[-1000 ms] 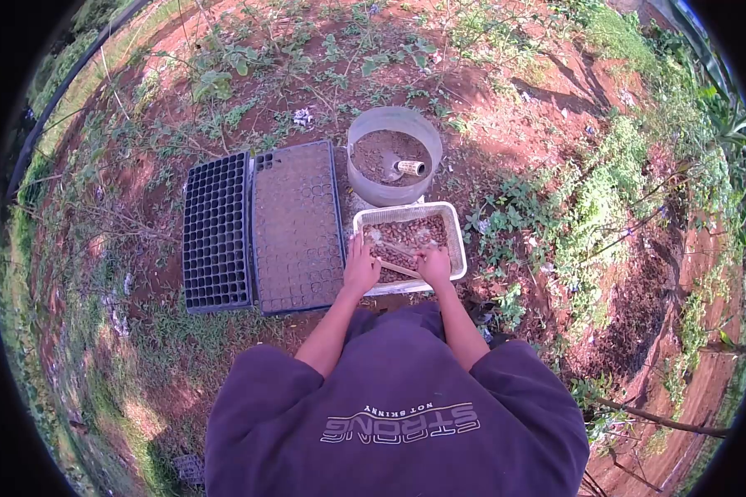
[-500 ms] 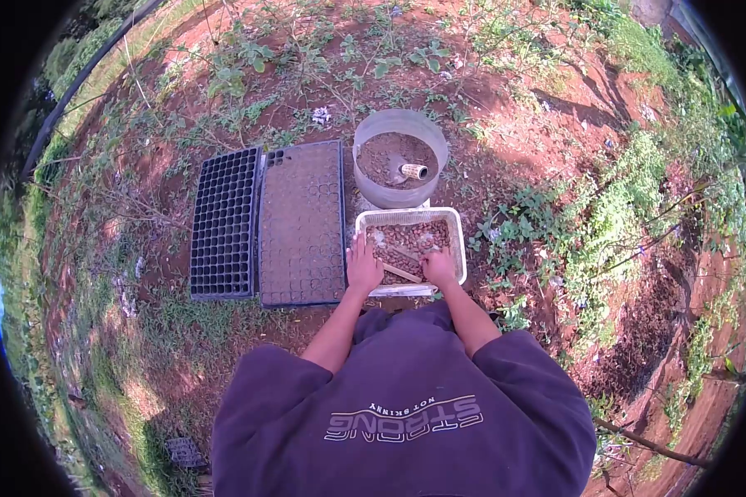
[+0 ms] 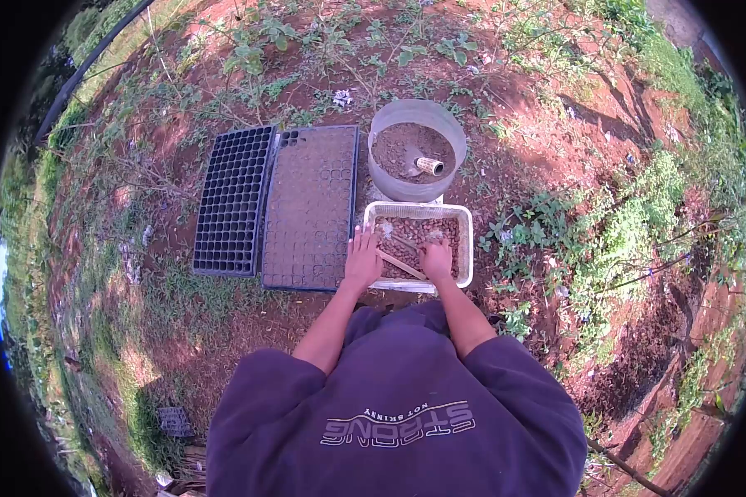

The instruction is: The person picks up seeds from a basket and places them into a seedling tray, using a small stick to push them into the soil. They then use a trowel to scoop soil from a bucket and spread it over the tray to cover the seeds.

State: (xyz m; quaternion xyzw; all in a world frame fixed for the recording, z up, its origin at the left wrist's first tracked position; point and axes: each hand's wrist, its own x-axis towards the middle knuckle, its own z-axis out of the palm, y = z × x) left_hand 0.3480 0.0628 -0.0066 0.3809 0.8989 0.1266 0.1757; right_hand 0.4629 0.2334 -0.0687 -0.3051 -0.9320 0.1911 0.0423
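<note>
A white rectangular basket (image 3: pixel 467 248) holds many small reddish-brown pieces (image 3: pixel 449 225), with two thin wooden sticks (image 3: pixel 402 263) lying across them. My left hand (image 3: pixel 362 258) rests at the basket's left edge, its fingers stretched out. Inside the basket, my right hand (image 3: pixel 436 260) is closed near the end of the upper stick; what its fingers hold, if anything, is too small to name. Left of the basket lies a seedling tray filled with soil (image 3: pixel 311 207).
An empty black seedling tray (image 3: pixel 234 203) lies at the left. Behind the basket, a round translucent container (image 3: pixel 419 190) holds soil and a scoop with a patterned handle (image 3: pixel 429 166). Low plants and thin branches surround the spot on reddish ground.
The view has shifted slightly, so the trays and containers sit further up. My right hand has moved left and down within the basket, away from its right side.
</note>
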